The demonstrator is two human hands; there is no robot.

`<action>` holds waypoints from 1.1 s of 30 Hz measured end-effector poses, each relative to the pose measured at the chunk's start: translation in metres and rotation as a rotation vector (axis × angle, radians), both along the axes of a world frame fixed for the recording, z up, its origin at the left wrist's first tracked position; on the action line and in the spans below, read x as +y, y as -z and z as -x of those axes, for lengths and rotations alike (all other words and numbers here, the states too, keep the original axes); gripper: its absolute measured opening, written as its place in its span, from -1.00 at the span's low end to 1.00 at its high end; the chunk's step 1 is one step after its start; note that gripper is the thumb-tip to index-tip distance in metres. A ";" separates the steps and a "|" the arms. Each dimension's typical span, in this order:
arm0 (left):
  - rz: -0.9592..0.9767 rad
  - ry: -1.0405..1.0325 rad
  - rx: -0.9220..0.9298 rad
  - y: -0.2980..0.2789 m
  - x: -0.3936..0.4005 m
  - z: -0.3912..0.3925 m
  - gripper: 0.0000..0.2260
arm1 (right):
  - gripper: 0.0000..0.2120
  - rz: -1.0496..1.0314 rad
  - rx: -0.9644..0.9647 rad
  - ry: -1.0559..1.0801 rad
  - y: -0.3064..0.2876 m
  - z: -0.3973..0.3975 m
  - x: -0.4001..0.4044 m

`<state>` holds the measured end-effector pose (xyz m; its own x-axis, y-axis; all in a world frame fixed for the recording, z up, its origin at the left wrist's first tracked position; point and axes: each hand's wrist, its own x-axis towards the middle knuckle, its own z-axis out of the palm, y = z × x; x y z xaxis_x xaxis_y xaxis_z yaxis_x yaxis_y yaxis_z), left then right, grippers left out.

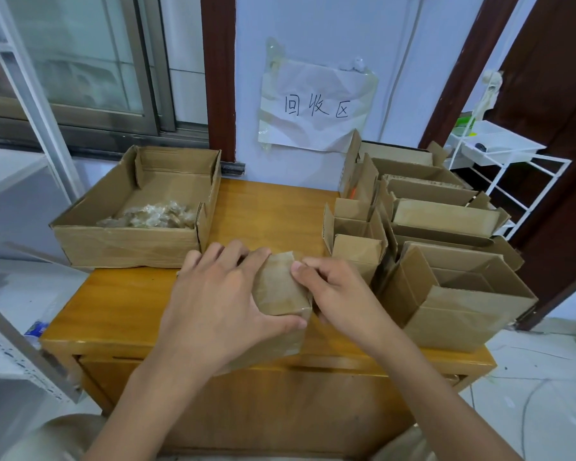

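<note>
A small taped cardboard box [280, 291] sits at the front middle of the wooden table [120, 294]. My left hand [220, 294] grips it from the left, fingers over its top edge and thumb along its near corner. My right hand [330, 291] holds its right side, with the thumb pressed on the top face and the fingers curled down the far side. Both hands hide much of the box's sides.
A wide shallow cardboard tray [130, 241] with crumpled clear tape scraps [153, 216] stands at the back left. Several open empty cardboard boxes [446, 261] crowd the right side. A paper sign [316, 108] hangs on the wall; a white wire rack [506, 164] stands far right.
</note>
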<state>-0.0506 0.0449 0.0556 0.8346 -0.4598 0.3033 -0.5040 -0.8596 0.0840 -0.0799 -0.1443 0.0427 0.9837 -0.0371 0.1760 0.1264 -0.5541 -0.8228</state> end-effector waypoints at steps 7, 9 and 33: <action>0.079 0.006 -0.024 0.005 0.000 0.011 -0.07 | -0.63 -0.789 0.098 0.051 0.028 0.025 0.023; 0.069 -0.013 -0.010 0.001 -0.001 0.013 -0.09 | -0.60 -0.700 0.091 0.086 0.024 0.024 0.023; 0.305 0.147 0.064 -0.047 0.015 -0.020 -0.61 | -0.77 0.525 -0.493 0.209 -0.039 0.006 0.037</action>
<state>-0.0305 0.0603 0.1026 0.7878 -0.4729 0.3947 -0.6063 -0.7085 0.3611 -0.0861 -0.1073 0.0819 0.7679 -0.0042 0.6406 0.2612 -0.9110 -0.3191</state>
